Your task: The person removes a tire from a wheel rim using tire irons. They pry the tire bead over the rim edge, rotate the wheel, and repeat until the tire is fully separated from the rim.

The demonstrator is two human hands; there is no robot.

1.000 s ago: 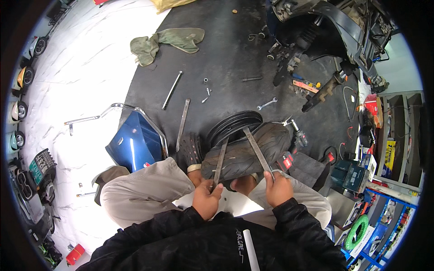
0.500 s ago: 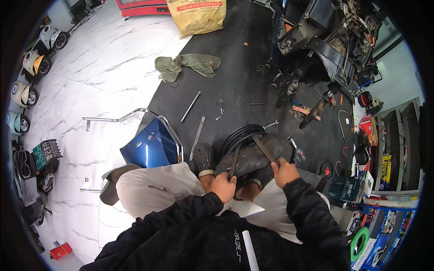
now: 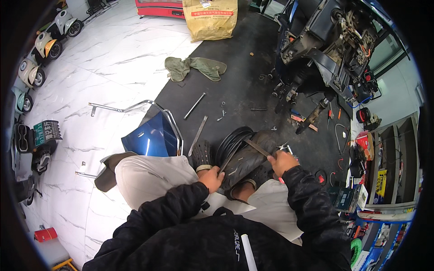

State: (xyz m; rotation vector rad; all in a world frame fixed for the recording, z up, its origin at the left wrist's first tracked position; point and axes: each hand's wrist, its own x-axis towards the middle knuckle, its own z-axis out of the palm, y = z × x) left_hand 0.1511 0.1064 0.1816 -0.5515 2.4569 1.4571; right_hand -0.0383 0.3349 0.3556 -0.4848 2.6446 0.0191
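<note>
A black tyre (image 3: 251,158) stands between my feet, with black rings (image 3: 233,137) at its left side. My left hand (image 3: 211,179) is closed around the near end of a flat metal tyre lever (image 3: 224,163), which lies against the tyre's left side. My right hand (image 3: 284,163) grips a second tyre lever (image 3: 257,147); it slants up and left, its far end at the tyre's upper edge. Exactly where both tips sit is hidden. A third flat lever (image 3: 199,133) rests on the black mat, left of the tyre.
A blue panel (image 3: 151,137) and bent chrome tube (image 3: 167,115) lie at left. Ahead are a long rod (image 3: 195,106), small bolts and a green cloth (image 3: 199,67). A dismantled vehicle (image 3: 327,49) stands at far right, shelves (image 3: 393,167) at right, parked scooters (image 3: 38,72) at far left.
My left hand has moved left and slightly forward, carrying its lever over to the tyre's left side. The right hand still grips its lever, now tilted flatter. The whole view has shifted slightly.
</note>
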